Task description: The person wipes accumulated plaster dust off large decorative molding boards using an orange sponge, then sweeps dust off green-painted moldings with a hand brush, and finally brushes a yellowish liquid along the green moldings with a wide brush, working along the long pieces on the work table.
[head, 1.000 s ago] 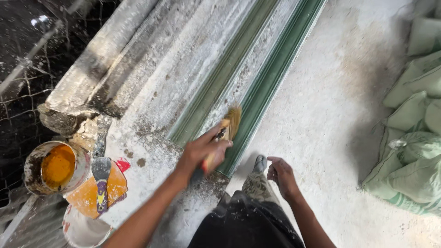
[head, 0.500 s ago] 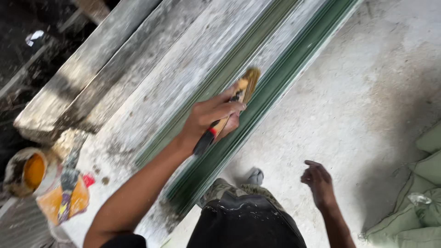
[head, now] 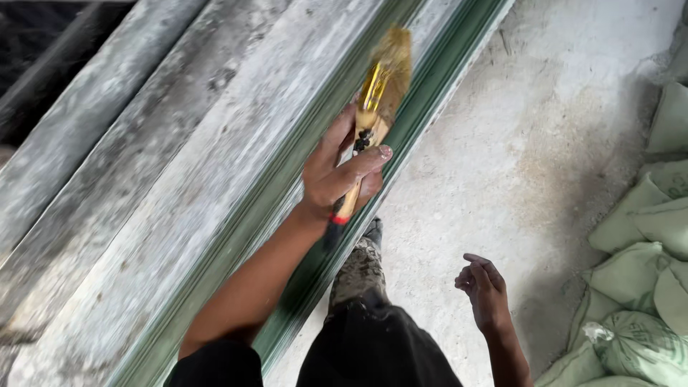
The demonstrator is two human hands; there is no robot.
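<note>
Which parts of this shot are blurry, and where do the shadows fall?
Head view: the paintbrush bristles and the grey planks are smeared by motion blur; the left hand gripping it is only slightly soft. The empty right hand and green sacks look sharper. Light is soft daylight, with a dim shadow on the concrete floor near the sacks; no glare.
</note>
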